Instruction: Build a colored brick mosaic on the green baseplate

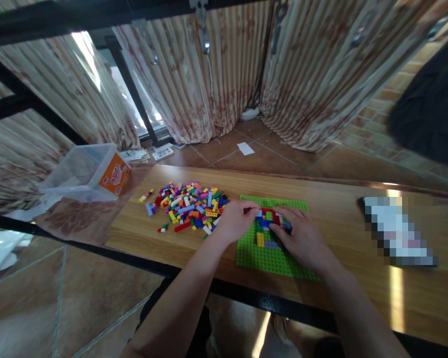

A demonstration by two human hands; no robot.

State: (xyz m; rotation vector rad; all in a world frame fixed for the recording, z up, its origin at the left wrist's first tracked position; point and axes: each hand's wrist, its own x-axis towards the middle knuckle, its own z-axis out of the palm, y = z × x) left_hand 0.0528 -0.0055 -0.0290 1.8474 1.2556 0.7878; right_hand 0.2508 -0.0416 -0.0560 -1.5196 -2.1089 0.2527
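A green studded baseplate (272, 266) lies on the wooden table, with a low build of toy bricks (264, 233) on it in yellow, blue, red, green and grey. At the build's upper left corner, my left hand (234, 219) pinches a small light blue brick (259, 213) between thumb and forefinger. My right hand (302, 236) is curved over the build's right side, its thumb on the inner bricks and its fingers along the far edge. That hand hides part of the build's right side. Left of the baseplate spreads a pile of loose, many-coloured bricks (188, 205).
A blurred-out flat device (395, 231) lies on the table (336, 219) at the right. Beyond the table's left end stands a clear plastic bin (78, 171) with an orange label. Papers (245, 148) lie on the tiled floor before striped curtains (231, 74).
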